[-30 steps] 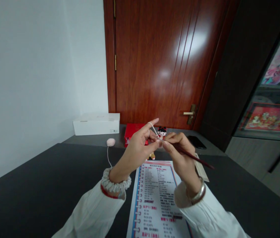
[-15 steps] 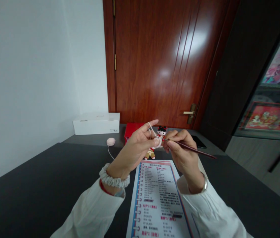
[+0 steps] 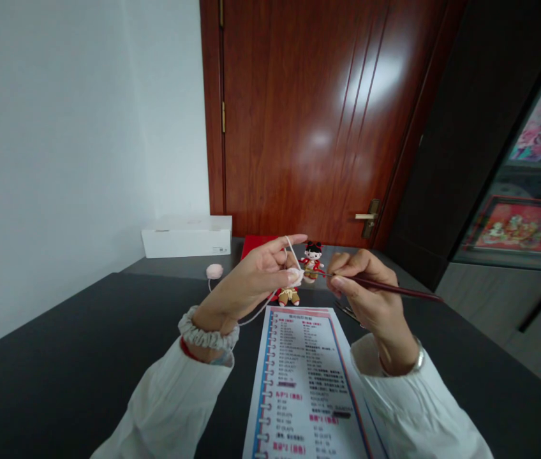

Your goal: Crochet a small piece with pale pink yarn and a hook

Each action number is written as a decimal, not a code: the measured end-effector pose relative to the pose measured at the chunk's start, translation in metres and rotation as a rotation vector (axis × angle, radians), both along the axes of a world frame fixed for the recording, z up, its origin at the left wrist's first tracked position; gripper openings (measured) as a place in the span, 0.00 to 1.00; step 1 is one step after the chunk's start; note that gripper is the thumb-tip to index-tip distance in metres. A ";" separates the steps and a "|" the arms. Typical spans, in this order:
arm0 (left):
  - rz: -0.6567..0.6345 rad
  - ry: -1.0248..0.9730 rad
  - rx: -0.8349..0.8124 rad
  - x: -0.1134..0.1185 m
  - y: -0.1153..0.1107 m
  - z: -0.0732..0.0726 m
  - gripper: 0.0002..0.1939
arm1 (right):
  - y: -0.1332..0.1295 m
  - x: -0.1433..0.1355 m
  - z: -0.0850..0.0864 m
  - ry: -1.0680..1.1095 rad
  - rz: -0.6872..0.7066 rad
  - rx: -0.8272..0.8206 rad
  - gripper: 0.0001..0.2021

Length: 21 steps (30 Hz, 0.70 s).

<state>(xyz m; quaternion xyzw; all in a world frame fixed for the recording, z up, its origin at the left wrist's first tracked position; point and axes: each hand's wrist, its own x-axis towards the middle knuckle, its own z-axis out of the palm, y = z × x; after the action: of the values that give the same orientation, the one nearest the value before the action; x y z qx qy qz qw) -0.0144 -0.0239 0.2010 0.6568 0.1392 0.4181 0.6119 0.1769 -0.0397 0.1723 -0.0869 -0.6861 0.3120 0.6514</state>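
My left hand [image 3: 261, 271] pinches a small pale pink crochet piece [image 3: 295, 276] between thumb and fingers, its index finger stretched out with yarn looped over it. My right hand [image 3: 363, 287] grips a crochet hook [image 3: 399, 290] with a dark red handle like a pencil. The hook's thin metal tip points left and reaches the edge of the crochet piece. From under my left hand a strand trails to a pale pink yarn ball [image 3: 214, 271] on the table. Behind the hands stands a crocheted doll [image 3: 312, 258] with black hair and red clothes.
A printed pattern sheet [image 3: 306, 370] lies on the dark table [image 3: 108, 357] below my hands. Behind my left hand are a red box [image 3: 254, 245] and another doll [image 3: 288, 296], partly covered. A long white box [image 3: 187, 237] stands at the back left, and small scissors-like metal tools [image 3: 349, 312] lie by my right hand.
My right hand with the hook has moved right, away from my left hand. My left hand has shifted slightly left, with the crochet piece still pinched, and more of the standing doll shows.
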 end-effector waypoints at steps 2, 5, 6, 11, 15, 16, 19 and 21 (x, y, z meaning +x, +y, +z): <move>-0.008 0.002 -0.012 -0.001 0.000 0.001 0.32 | -0.002 0.003 0.001 -0.035 -0.014 0.011 0.07; -0.037 0.005 -0.021 -0.002 0.000 0.000 0.31 | -0.004 0.004 0.003 -0.041 0.044 -0.027 0.07; -0.040 0.012 -0.017 -0.002 0.000 0.000 0.30 | -0.003 0.003 0.003 -0.023 0.084 -0.057 0.07; 0.154 0.031 0.133 0.006 0.000 0.000 0.30 | 0.002 -0.017 0.005 0.145 0.260 -0.279 0.08; 0.330 0.026 0.282 0.015 0.000 -0.002 0.29 | 0.004 -0.036 0.005 0.297 0.185 -0.325 0.08; 0.346 0.033 0.287 0.016 0.000 -0.002 0.28 | 0.004 -0.038 0.005 0.317 0.148 -0.315 0.08; 0.365 0.048 0.288 0.017 0.000 -0.001 0.28 | 0.004 -0.038 0.004 0.291 0.089 -0.272 0.07; 0.366 0.060 0.282 0.016 -0.001 0.000 0.28 | 0.004 -0.032 0.004 0.233 0.069 -0.232 0.07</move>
<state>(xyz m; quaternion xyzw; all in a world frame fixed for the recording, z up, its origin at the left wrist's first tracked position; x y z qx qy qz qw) 0.0017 -0.0251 0.2013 0.7116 0.2145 0.5178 0.4237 0.1445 -0.0361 0.1767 -0.1011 -0.5678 0.4194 0.7011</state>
